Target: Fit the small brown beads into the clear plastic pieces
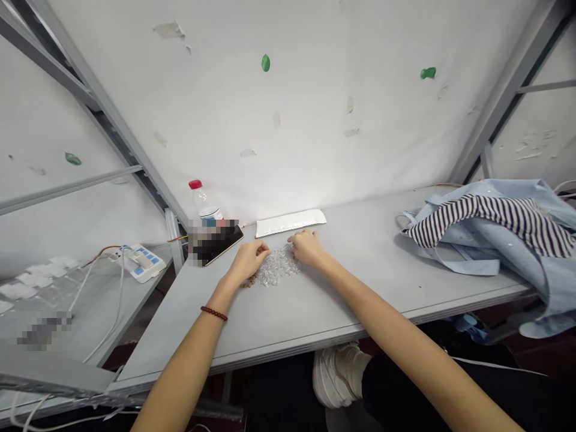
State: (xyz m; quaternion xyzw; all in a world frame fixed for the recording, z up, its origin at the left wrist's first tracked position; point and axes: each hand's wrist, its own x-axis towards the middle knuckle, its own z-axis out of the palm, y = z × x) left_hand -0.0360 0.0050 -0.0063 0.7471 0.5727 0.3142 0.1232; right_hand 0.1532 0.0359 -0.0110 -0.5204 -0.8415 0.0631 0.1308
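Observation:
A loose pile of small clear pieces (276,268) lies on the grey table between my hands. My left hand (250,260) is at the pile's left side, thumb and fingers pressed together; whatever they hold is too small to make out. Brown bits (249,281) lie on the table just below that hand. At the upper right edge of the pile my right hand (306,245) has its fingers curled and pinched, their contents hidden. A long white flat packet (291,222) rests behind the pile near the wall.
A red-capped bottle (206,207) and a dark phone (224,245) are at the table's left. Light blue cloth with a striped part (490,219) covers the right end. A power strip (141,263) sits on the neighbouring surface at the left.

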